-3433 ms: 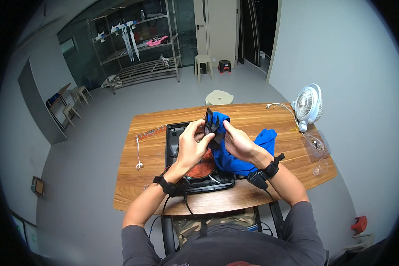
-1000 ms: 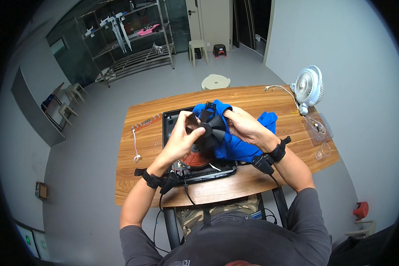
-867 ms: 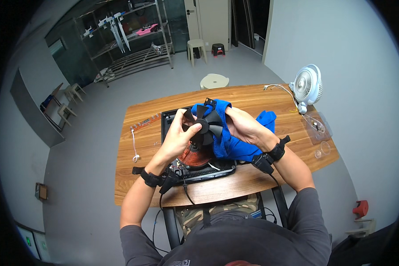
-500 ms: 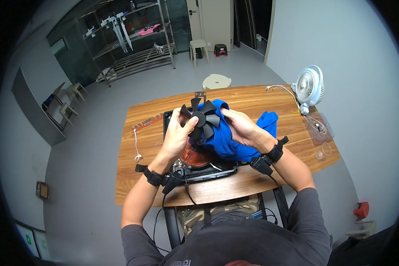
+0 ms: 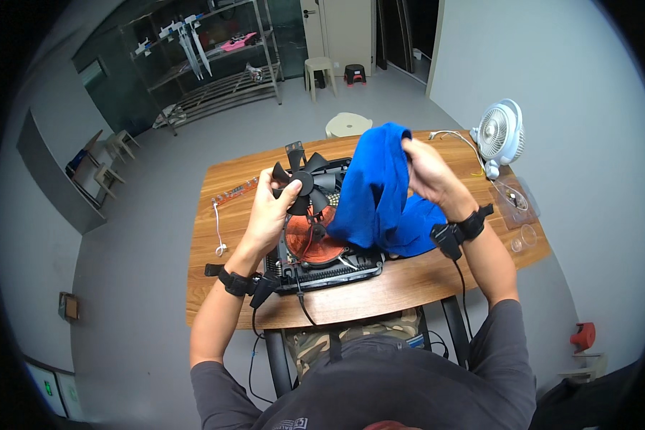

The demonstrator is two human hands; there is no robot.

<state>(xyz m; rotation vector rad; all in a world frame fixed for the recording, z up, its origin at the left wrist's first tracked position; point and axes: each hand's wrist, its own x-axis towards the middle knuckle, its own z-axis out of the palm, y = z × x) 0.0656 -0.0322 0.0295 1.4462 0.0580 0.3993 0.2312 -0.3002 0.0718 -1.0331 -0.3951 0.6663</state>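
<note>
- Here, the black fan (image 5: 305,183) is pinched between thumb and fingers of the left hand (image 5: 267,211).
- The blue cloth (image 5: 374,190) is pinched by the right hand (image 5: 430,172).

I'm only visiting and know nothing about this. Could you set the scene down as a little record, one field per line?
Left hand: holds black fan
Right hand: holds up blue cloth
Table, middle: open black case with orange coil
Table, left side: orange strip, white cord
Table, far right: white fan
Beyond table: pale stool
</note>
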